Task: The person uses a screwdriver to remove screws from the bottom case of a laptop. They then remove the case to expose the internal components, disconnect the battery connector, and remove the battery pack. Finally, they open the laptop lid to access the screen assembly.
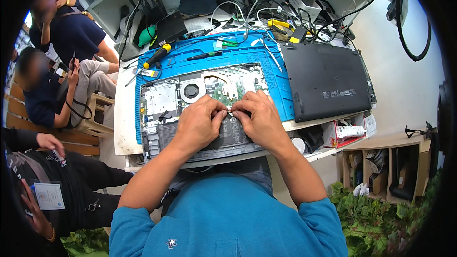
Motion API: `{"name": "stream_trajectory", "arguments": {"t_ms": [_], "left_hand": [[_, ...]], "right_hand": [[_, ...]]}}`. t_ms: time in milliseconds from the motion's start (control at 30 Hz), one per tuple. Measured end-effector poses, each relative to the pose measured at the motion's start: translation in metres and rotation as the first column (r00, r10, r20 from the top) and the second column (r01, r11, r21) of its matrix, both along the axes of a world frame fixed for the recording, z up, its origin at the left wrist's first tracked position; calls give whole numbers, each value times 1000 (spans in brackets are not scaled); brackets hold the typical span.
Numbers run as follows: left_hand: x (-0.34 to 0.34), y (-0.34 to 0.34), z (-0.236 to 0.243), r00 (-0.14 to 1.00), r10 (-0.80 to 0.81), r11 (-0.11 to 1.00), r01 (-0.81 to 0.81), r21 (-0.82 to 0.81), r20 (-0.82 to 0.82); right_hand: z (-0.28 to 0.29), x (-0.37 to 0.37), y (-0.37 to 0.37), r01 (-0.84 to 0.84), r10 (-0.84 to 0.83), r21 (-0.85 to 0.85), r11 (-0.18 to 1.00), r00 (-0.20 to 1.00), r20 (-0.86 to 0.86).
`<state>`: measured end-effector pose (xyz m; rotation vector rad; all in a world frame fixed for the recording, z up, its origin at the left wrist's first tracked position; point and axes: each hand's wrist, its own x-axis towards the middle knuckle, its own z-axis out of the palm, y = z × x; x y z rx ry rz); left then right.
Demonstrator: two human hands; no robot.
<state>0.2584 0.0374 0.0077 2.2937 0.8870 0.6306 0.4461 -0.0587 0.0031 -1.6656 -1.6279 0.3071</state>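
An opened laptop [159, 99] lies on a blue repair mat [180, 69], its insides facing up. Its round cooling fan [191, 91] and green circuit board show beyond my hands. My left hand [199, 121] and my right hand [262, 120] meet over the top edge of the black battery [232, 135]. Thumb and fingertips of each are pinched together, almost touching one another. Something small and thin, perhaps a cable or connector, lies between them, but the fingers hide most of it. To the right rests a black laptop bottom cover [328, 83].
A yellow-black screwdriver [158, 55], a slim dark screwdriver [204, 55] and white tweezers [270, 54] lie behind the laptop. Yellow-handled pliers [281, 24] and tangled cables crowd the back. A red-white box [345, 133] stands on the lower right shelf. Several people are at the left.
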Motion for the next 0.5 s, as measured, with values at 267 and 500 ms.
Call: {"name": "stream_trajectory", "arguments": {"t_ms": [267,500], "left_hand": [[-2,-2,4,999,-27,1000,27,14,-38],[-4,-1,-2,999,-34,997,37,70,-40]], "right_hand": [[-2,-3,0,-2,2,-6,1000,1000,12],[-3,-6,2,-8,8,3,1000,999,36]]}}
